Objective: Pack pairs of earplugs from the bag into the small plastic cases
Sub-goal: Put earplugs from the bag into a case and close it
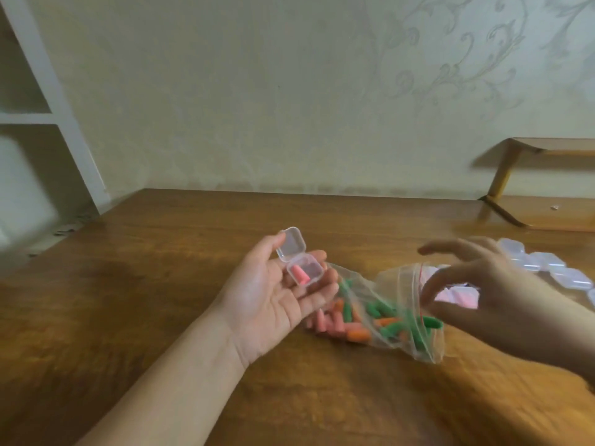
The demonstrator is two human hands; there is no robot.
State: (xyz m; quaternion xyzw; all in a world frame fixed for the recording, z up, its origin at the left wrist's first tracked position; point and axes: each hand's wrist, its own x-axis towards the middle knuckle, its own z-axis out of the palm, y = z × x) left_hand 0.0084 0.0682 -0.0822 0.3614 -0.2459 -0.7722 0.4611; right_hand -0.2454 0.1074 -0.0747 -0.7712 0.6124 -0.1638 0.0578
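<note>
A: Checking the head view now. I see the left hand (273, 294) palm up over the wooden table (161, 284), fingers curled under a small clear case (299, 259), holding it. Lid's hinged open, tipped back toward the thumb.

B: Anything in it?

A: One pink earplug (300, 274) in the base. I can't make out a second one.

B: Right hand?

A: The right hand (483, 284) hovers above the mouth of the zip bag (396, 310), fingers spread and loosely bent, thumb below them. It's motion-blurred. I see nothing pinched between the fingertips, so I'd call it empty, not gripping.

B: Bag position?

A: Lying on the table between the two hands, its closed end just beside the left fingers, its red-striped zip end under the right hand. Green, orange and pink earplugs (383, 320) inside, piled loosely.

B: Other cases?

A: A cluster of empty clear cases (547, 268) on the table behind the right hand, toward the right edge. Blurry, so I can't tell how many or whether the lids are shut.

B: Background?

A: Small wooden shelf (547, 188) against the patterned wall (289, 91), far right.
</note>
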